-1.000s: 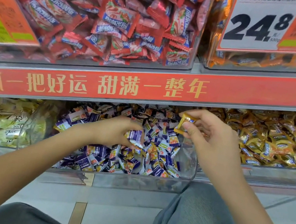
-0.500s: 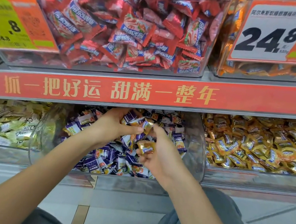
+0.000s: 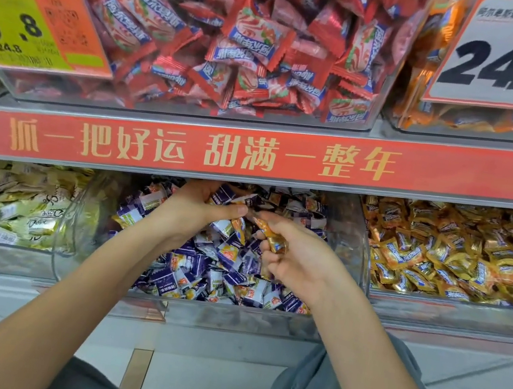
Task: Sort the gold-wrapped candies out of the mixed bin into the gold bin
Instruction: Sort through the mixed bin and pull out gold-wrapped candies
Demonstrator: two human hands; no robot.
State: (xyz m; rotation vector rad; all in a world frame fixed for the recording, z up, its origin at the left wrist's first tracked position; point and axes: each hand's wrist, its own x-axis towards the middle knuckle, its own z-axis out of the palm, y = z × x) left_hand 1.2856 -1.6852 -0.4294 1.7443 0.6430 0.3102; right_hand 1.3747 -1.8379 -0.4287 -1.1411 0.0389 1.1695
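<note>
The scene is seen from one head-worn camera, aimed forward and down. The red shelf strip point(image 3: 254, 157) is viewed close, with bins above and below it.

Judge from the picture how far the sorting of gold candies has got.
Done: the gold bin on the right is heaped with gold candies. In hand: the right hand grips a gold candy above the mixed bin, while the left hand digs among purple wrappers. Left: that candy's drop, plus any buried gold ones.

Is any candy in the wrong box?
Yes. Gold-wrapped candies sit among the purple ones in the middle bin; they match the gold bin beside it. The right hand already holds one.
</note>
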